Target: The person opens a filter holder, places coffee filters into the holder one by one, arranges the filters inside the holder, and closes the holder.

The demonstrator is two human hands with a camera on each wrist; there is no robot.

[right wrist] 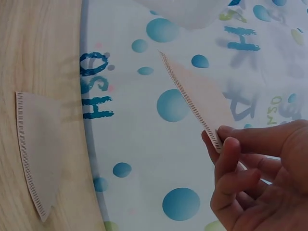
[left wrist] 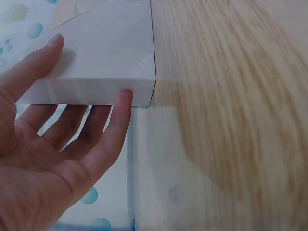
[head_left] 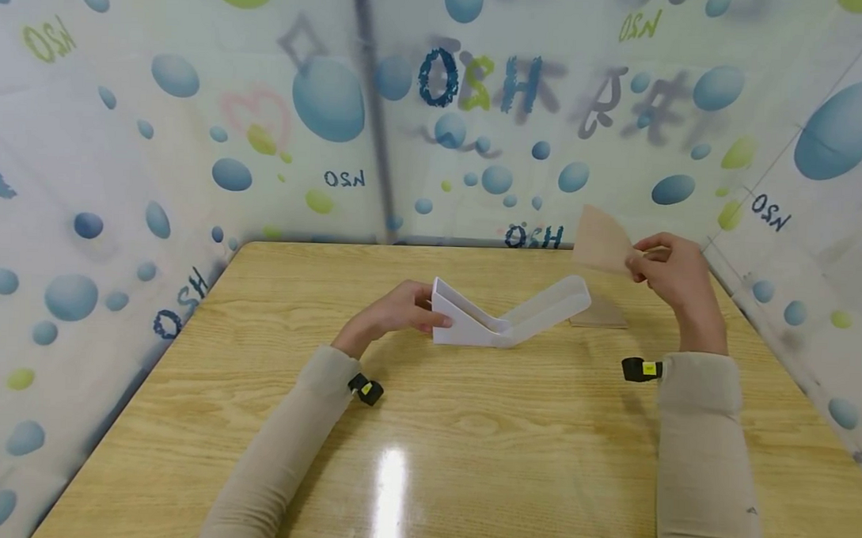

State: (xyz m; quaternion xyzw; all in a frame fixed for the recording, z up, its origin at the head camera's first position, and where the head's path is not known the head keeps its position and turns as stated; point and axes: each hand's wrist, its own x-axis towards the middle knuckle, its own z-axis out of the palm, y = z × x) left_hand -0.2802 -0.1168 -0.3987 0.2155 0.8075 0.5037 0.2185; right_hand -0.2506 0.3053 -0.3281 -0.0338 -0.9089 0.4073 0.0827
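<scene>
My left hand [head_left: 399, 307] grips the closed end of a white filter holder box [head_left: 464, 327] standing on the table. In the left wrist view, the thumb lies on one face of the box [left wrist: 110, 48] and the fingers reach the other side. The translucent lid [head_left: 552, 309] is swung up and away to the right. Over the back right of the table, my right hand [head_left: 676, 270] pinches a tan paper coffee filter [head_left: 599, 242] by one corner. Its crimped edge shows in the right wrist view. Another coffee filter, or several stacked [right wrist: 39, 149], lies flat on the table behind the lid.
The wooden table [head_left: 468, 444] reaches back to a patterned curtain [head_left: 442, 166], which also hangs at both sides. Small black cameras [head_left: 366, 389] are strapped at the two wrists.
</scene>
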